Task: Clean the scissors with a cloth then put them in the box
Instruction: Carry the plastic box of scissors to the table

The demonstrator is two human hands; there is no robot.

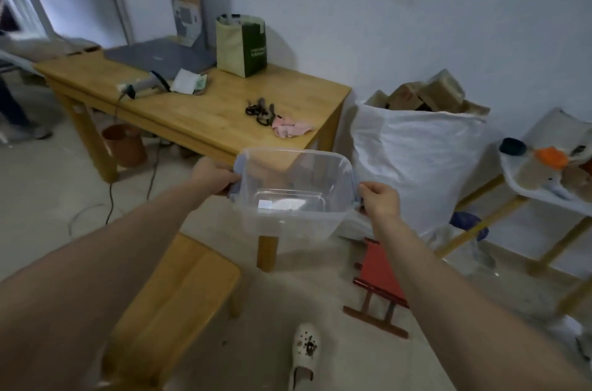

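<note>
I carry a clear plastic box [293, 220] in the air, just in front of the wooden table's [198, 112] near corner. My left hand [214, 176] grips the box's left rim and my right hand [379, 198] grips its right rim. The box holds nothing that I can see. Several dark scissors [261, 111] lie in a heap on the table near its right end. A crumpled pink cloth [293, 128] lies right beside them, touching the heap.
A green paper bag [241, 44], a grey laptop [160, 59] and a handheld scanner [144, 86] are at the table's back. A wooden stool [179, 297] stands below left, a small red folding stool [381, 281] on the floor, a big white sack [416, 163] to the right.
</note>
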